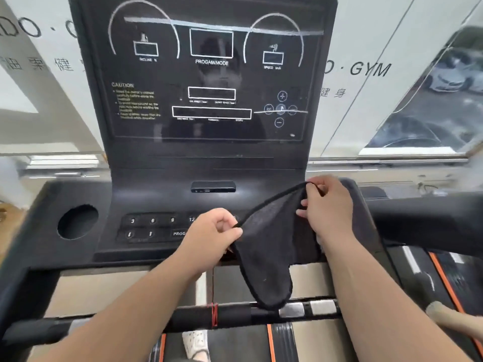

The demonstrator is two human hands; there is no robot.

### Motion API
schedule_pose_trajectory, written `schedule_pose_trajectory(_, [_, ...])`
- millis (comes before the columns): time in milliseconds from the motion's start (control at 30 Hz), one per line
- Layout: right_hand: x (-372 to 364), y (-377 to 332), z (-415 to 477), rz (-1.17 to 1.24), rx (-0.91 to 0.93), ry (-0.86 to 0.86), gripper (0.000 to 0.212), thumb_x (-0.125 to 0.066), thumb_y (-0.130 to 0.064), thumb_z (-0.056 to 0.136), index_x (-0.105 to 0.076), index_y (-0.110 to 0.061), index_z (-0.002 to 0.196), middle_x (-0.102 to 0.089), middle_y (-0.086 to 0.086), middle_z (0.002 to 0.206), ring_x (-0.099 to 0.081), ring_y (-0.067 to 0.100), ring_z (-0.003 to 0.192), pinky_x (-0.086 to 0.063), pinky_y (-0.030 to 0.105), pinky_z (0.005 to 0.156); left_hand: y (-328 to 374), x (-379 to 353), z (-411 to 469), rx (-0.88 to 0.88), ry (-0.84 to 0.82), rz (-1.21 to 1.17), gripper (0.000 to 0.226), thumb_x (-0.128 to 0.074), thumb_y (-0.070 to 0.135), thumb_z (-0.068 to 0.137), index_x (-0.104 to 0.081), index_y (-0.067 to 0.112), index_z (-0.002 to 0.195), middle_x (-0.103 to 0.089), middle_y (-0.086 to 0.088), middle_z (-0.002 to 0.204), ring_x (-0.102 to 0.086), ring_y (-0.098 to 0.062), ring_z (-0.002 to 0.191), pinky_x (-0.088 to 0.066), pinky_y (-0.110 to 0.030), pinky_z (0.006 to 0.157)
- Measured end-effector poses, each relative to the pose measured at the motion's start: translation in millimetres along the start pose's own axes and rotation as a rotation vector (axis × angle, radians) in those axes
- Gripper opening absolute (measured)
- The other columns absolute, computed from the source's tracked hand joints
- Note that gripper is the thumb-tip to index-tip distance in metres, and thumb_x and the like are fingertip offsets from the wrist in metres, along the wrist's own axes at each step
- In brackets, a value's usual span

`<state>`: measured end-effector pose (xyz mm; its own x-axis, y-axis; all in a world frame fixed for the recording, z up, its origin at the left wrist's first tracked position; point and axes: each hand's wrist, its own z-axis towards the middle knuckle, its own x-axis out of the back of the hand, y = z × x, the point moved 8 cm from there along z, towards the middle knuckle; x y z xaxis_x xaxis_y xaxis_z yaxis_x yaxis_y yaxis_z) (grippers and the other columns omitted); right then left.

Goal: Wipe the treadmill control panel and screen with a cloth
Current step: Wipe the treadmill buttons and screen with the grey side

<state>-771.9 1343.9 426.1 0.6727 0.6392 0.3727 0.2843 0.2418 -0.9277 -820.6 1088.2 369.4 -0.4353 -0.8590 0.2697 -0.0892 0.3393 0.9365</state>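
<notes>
A black cloth [271, 246] hangs between my two hands in front of the treadmill console. My left hand [211, 236] pinches its lower-left edge over the button panel [151, 227]. My right hand [326, 205] grips the upper edge near the console's right side. The cloth's loose end droops down toward the front handlebar [235, 316]. The dark screen [209, 74] stands upright above, with white outlines and the label PROGAM/MODE. The cloth hides the right part of the button panel.
A round cup holder [78, 222] sits at the console's left. A small black slot [213, 186] lies below the screen. A padded side handrail [428, 220] runs off to the right. Frosted glass with GYM lettering [371, 69] is behind the machine.
</notes>
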Motion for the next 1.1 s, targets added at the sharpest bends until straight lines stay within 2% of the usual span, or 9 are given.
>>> schedule_pose_trajectory(67, [-14, -4, 10, -0.049, 0.047, 0.052, 0.021, -0.057, -0.018, 0.100, -0.064, -0.033, 0.088, -0.064, -0.003, 0.098, -0.067, 0.014, 0.083, -0.063, 0.037, 0.075, 1, 4, 13, -0.019, -0.048, 0.037, 0.013, -0.070, 0.029, 0.074, -0.060, 0.023, 0.077, -0.063, -0.003, 0.066, -0.052, -0.015, 0.059, -0.049, -0.038, 0.065])
schedule_pose_trajectory(133, [-30, -5, 12, -0.208, 0.125, 0.072, 0.015, -0.058, -0.018, 0.099, -0.066, -0.031, 0.095, -0.062, -0.002, 0.104, -0.061, 0.017, 0.100, -0.049, 0.031, 0.093, 0, 12, 25, -0.061, -0.063, 0.144, 0.014, -0.074, 0.029, 0.078, -0.061, 0.024, 0.076, -0.067, -0.002, 0.073, -0.056, -0.013, 0.062, -0.051, -0.037, 0.070])
schedule_pose_trajectory(233, [-61, 14, -4, -0.376, 0.167, -0.004, 0.011, -0.064, -0.018, 0.098, -0.068, -0.017, 0.108, -0.057, 0.004, 0.115, -0.050, 0.010, 0.107, -0.041, 0.031, 0.102, -6, 36, 33, -0.162, 0.022, 0.311, 0.015, -0.076, 0.024, 0.082, -0.062, 0.026, 0.077, -0.066, 0.007, 0.075, -0.060, -0.011, 0.073, -0.050, -0.026, 0.071])
schedule_pose_trajectory(367, [-100, 69, -49, -0.855, 0.171, -0.158, 0.069, -0.051, -0.054, 0.099, -0.048, -0.008, 0.150, -0.038, 0.021, 0.159, -0.033, 0.044, 0.146, -0.027, 0.059, 0.121, -15, 70, 34, -0.397, 0.163, 0.582, 0.011, -0.067, 0.031, 0.082, -0.065, 0.021, 0.085, -0.062, 0.011, 0.088, -0.053, -0.007, 0.084, -0.039, -0.020, 0.078])
schedule_pose_trajectory(467, [-109, 80, -68, -1.154, 0.174, -0.239, 0.093, -0.027, -0.070, 0.097, -0.034, 0.000, 0.156, -0.030, 0.037, 0.158, -0.032, 0.059, 0.142, -0.028, 0.069, 0.116, -32, 87, 36, -0.443, 0.205, 0.732, 0.024, -0.061, 0.037, 0.083, -0.071, 0.016, 0.088, -0.065, 0.002, 0.094, -0.060, -0.023, 0.087, -0.044, -0.035, 0.083])
schedule_pose_trajectory(633, [-103, 82, -59, -1.213, 0.095, -0.276, 0.106, -0.008, -0.079, 0.093, -0.026, 0.003, 0.159, -0.029, 0.043, 0.155, -0.031, 0.061, 0.142, -0.028, 0.069, 0.116, -39, 86, 26, -0.522, 0.282, 0.858, 0.024, -0.064, 0.035, 0.083, -0.073, 0.014, 0.088, -0.067, -0.002, 0.093, -0.061, -0.031, 0.084, -0.044, -0.041, 0.076])
schedule_pose_trajectory(833, [-116, 70, 1, -1.117, 0.041, -0.232, 0.116, -0.003, -0.087, 0.081, 0.003, -0.004, 0.162, 0.004, 0.042, 0.162, -0.001, 0.058, 0.151, -0.005, 0.068, 0.122, -41, 84, 25, -0.507, 0.387, 0.948, 0.030, -0.063, 0.039, 0.083, -0.072, 0.013, 0.095, -0.067, -0.007, 0.101, -0.059, -0.032, 0.091, -0.041, -0.043, 0.080])
schedule_pose_trajectory(967, [-138, 60, 0, -1.159, 0.265, -0.299, 0.111, -0.014, -0.083, 0.088, 0.003, -0.001, 0.161, 0.006, 0.042, 0.162, 0.002, 0.057, 0.152, -0.008, 0.068, 0.123, -40, 83, 27, -0.435, 0.406, 1.004, 0.035, -0.059, 0.041, 0.084, -0.071, 0.011, 0.097, -0.066, -0.009, 0.104, -0.058, -0.034, 0.094, -0.039, -0.044, 0.084])
schedule_pose_trajectory(1100, [-149, 62, -32, -1.158, 0.606, -0.530, 0.082, -0.014, -0.065, 0.100, -0.005, -0.014, 0.164, 0.002, 0.028, 0.169, 0.001, 0.050, 0.155, -0.010, 0.066, 0.124, -38, 84, 27, -0.373, 0.457, 1.025, 0.036, -0.060, 0.042, 0.083, -0.070, 0.010, 0.098, -0.064, -0.010, 0.105, -0.055, -0.033, 0.094, -0.039, -0.044, 0.083])
